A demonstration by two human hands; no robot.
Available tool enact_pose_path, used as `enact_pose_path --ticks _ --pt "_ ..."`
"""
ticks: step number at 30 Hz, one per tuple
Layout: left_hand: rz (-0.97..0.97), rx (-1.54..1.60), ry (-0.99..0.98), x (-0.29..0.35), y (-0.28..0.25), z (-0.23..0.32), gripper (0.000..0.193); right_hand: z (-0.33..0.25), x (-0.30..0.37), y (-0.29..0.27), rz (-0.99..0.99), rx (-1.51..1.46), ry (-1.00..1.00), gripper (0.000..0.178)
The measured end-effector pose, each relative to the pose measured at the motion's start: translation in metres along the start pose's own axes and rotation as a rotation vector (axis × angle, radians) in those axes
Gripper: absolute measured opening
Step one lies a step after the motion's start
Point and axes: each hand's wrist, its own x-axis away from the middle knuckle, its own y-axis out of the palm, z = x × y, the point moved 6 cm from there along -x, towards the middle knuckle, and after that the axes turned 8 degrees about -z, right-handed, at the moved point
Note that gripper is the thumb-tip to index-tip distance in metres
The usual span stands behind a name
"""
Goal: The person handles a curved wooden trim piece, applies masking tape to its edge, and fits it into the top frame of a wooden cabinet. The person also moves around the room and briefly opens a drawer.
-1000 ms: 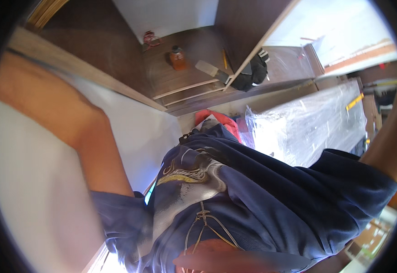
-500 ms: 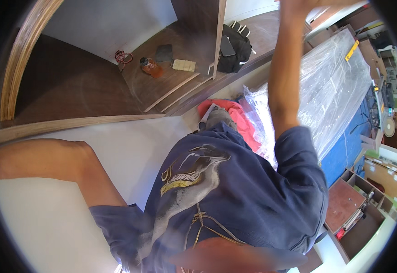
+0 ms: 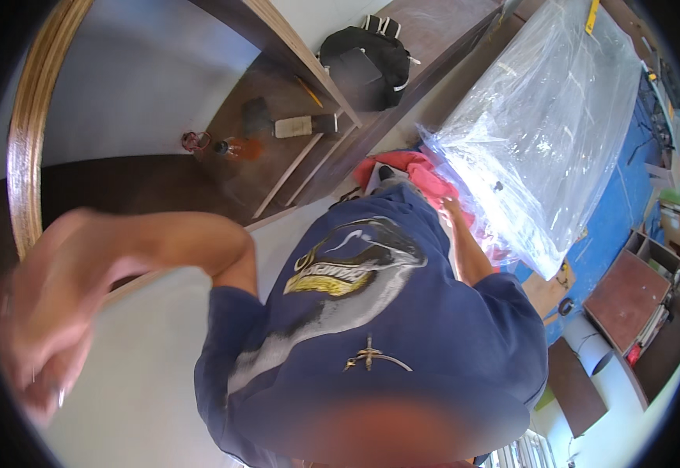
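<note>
My left hand (image 3: 51,335) is raised at the far left, beside a wooden edge strip (image 3: 30,156) of the cabinet. Its fingers are curled and partly smeared by motion. A small pale glint shows at the fingertips, too small to name. Down by my right hip is my right hand (image 3: 451,207), next to a red cloth (image 3: 414,165). The fingers of that hand are too small and partly hidden to read.
An orange bottle (image 3: 239,148), a pale block (image 3: 293,126) and a red cord (image 3: 195,142) lie inside the brown cabinet (image 3: 235,97). Beyond is a black bag (image 3: 367,66). Clear plastic sheeting (image 3: 543,117) covers a large piece at right, above a blue floor covering (image 3: 625,183).
My right arm has come down from high at the right to my hip. My left hand has come into view at the far left. The view has shifted.
</note>
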Motion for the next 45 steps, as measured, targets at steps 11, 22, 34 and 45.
enact_pose_path --ticks 11,22,34,45 --pt "-0.647 0.24 -0.869 0.231 0.084 0.009 0.028 -0.007 0.057 -0.017 0.091 -0.485 -0.186 0.02" --pt "-1.773 1.224 -0.864 0.486 0.149 0.206 0.046 0.049 0.067 0.018 0.102 -0.62 -0.166 0.029" --pt "-2.211 1.173 -0.471 0.574 0.165 0.217 0.044 0.128 0.137 0.073 0.529 0.657 -0.286 0.031" --pt "-2.0 1.33 -0.395 0.586 0.197 0.264 0.044 0.245 0.101 0.091 0.467 0.074 -0.044 0.021"
